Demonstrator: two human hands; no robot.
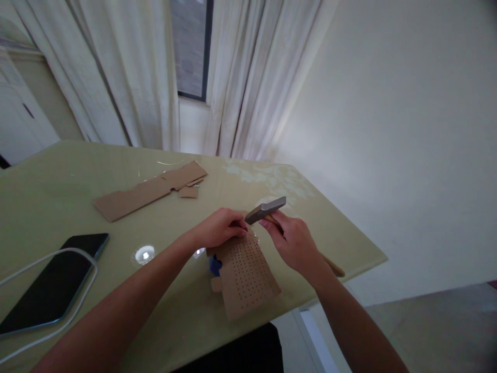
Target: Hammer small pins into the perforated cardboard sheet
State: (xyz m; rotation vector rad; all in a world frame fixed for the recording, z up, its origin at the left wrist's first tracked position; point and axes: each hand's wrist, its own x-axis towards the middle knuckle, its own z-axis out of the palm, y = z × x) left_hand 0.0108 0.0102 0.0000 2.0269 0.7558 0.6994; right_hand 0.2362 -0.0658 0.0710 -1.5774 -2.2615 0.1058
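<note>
Gripping a hammer, the right hand is closed around its wooden handle, which runs back past the wrist. The metal head is just beside the fingertips of the left hand; whether they touch is unclear. The left hand is partly closed, fingers curled and bunched at the far edge of a brown perforated cardboard piece — whether they pinch anything small cannot be told. This piece, dotted with rows of holes, is between the forearms near the front edge of a pale green, glossy table. Something blue shows beneath its left side. Farther back is a long cardboard strip; at left, a black tablet-like device beneath a looping white cable.
</note>
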